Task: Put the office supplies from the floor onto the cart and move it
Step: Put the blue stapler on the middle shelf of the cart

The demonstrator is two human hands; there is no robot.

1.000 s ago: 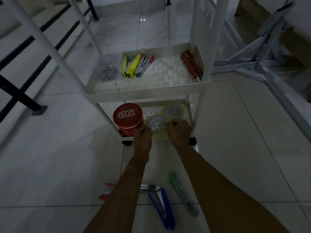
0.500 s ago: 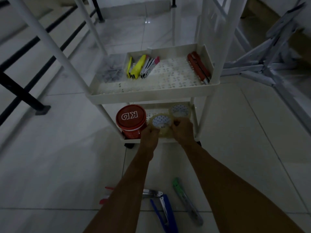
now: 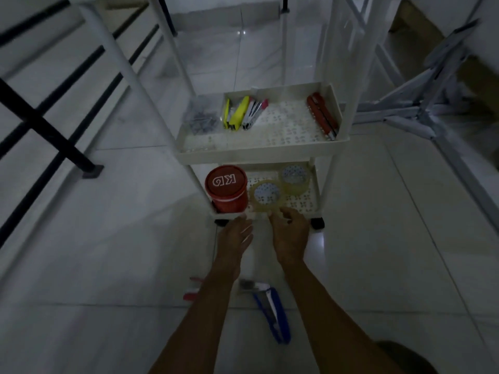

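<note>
Head camera, dim light: a white cart [image 3: 270,153] stands on floor tiles. On its lower shelf, a clear tape roll [image 3: 265,194] lies flat beside a red tub [image 3: 226,191], near the front edge for easy reach. The left hand [image 3: 235,234] and right hand [image 3: 290,233] hover just below the roll, fingers loosely spread and empty. A blue stapler [image 3: 275,314] lies on the floor, likely next.

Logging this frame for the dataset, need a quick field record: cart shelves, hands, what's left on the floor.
upper shelf: white plastic cart tray with yellow stapler, red flat tool
lower shelf: red round KD-lidded tub, two clear tape rolls, near and far
hands: left hand and right hand open, at the shelf's front edge
floor: blue-handled tool, red-tipped item
</note>
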